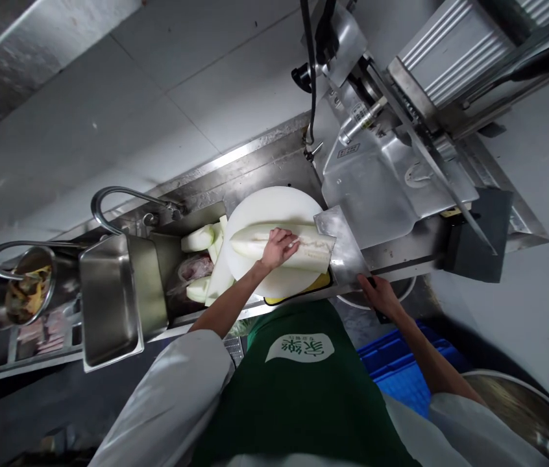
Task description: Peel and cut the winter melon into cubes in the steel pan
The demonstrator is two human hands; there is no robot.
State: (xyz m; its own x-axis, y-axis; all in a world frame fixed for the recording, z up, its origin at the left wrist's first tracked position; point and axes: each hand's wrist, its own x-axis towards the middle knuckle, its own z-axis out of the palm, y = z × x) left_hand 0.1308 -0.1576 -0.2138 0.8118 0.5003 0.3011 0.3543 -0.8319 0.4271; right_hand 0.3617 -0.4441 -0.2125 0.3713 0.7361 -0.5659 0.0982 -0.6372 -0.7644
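Note:
A long pale peeled gourd piece (304, 250) lies across a round white cutting board (265, 207). My left hand (279, 246) presses down on its middle, fingers curled over it. My right hand (376, 295) grips the dark handle of a broad steel cleaver (340, 243), whose blade rests at the right end of the gourd. More pale gourd pieces (201, 239) lie in the sink to the left of the board.
A faucet (123, 194) arches over the sink. A steel pan (113, 292) and pots of food (26, 292) stand at left. A metal slicing machine (391, 162) fills the right. A blue crate (396, 370) and a large steel bowl (522, 402) sit below.

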